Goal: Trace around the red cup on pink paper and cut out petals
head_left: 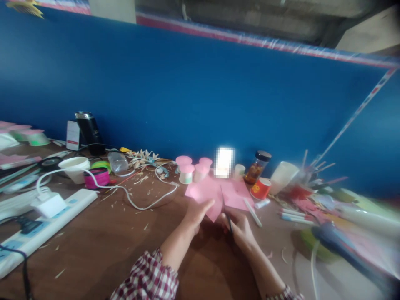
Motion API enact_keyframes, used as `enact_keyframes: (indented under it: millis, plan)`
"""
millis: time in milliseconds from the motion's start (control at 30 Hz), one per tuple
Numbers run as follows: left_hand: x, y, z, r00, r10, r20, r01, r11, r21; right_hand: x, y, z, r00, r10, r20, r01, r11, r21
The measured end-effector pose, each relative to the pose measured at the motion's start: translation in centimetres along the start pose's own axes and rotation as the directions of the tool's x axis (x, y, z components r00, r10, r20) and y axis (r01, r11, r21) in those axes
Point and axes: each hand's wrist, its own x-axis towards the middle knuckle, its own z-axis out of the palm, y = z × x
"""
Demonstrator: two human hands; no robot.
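My left hand (196, 212) is closed on a piece of pink paper (213, 211), thumb on top. My right hand (241, 230) grips a pair of dark-handled scissors (227, 213), whose thin blades point away from me over the paper. More pink paper (239, 192) spreads out behind; whether it is one sheet with the held piece I cannot tell. Beyond my left hand stand several small paper cups with pink round tops (186, 168). A white pen-like stick (253, 213) lies to the right of the paper.
Right: an amber jar (256, 168), a red cup (261, 188), markers (295, 216) and a blurred dark-handled tool (346, 246). Left: a power strip (70, 212), white cable (134, 205), pink tape roll (96, 178), cup (76, 171) and black flask (90, 135). A blue partition (175, 91) stands behind.
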Motion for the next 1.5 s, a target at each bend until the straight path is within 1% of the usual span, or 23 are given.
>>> enact_keyframes:
  millis: [133, 333, 533, 700, 867, 1000, 1167, 1300, 1400, 1500]
  plan:
    - [0.0, 0.2, 0.0, 1.0, 0.001, 0.01, 0.0, 1.0, -0.026, 0.1, 0.0, -0.1, 1.0, 0.004, 0.005, -0.004, 1.0, 0.009]
    - [-0.1, 0.7, 0.0, 0.996, -0.038, 0.081, 0.044, 0.996, -0.075, 0.0, -0.1, -0.1, 1.0, 0.021, 0.023, -0.021, 1.0, 0.002]
    - [-0.3, 0.7, 0.0, 0.994, -0.064, 0.083, 0.07, 0.995, -0.072, 0.0, -0.3, -0.1, 1.0, -0.006, 0.018, 0.006, 1.0, 0.003]
    - [-0.2, 0.7, 0.0, 0.993, -0.077, 0.089, 0.083, 0.994, -0.069, 0.1, -0.3, -0.2, 1.0, 0.001, 0.008, -0.001, 1.0, -0.03]
    - [0.0, 0.4, -0.1, 0.995, -0.079, 0.064, 0.083, 0.995, -0.06, 0.1, 0.0, -0.2, 1.0, 0.018, 0.014, -0.018, 1.0, -0.023]
    - [0.2, 0.2, -0.2, 0.996, -0.074, 0.057, 0.077, 0.996, -0.049, 0.0, 0.2, -0.1, 1.0, 0.02, 0.017, -0.019, 1.0, -0.019]
    - [0.6, -0.4, -0.4, 0.998, -0.065, 0.019, 0.065, 0.998, 0.01, 0.1, 0.4, -0.2, 1.0, -0.016, 0.013, 0.017, 0.999, -0.048]
    - [0.8, -0.6, -0.6, 1.0, -0.028, 0.004, 0.027, 0.998, 0.054, 0.2, 0.6, -0.3, 1.0, 0.015, 0.022, -0.014, 0.999, -0.044]
    - [0.8, -0.4, -0.6, 1.0, 0.023, 0.008, -0.024, 0.998, 0.056, 0.1, 0.5, -0.4, 0.999, 0.024, 0.038, -0.022, 0.999, -0.045]
    - [0.7, -0.1, -0.6, 0.998, 0.044, 0.045, -0.046, 0.997, 0.055, 0.1, 0.4, -0.3, 0.998, 0.029, 0.046, -0.028, 0.999, -0.033]
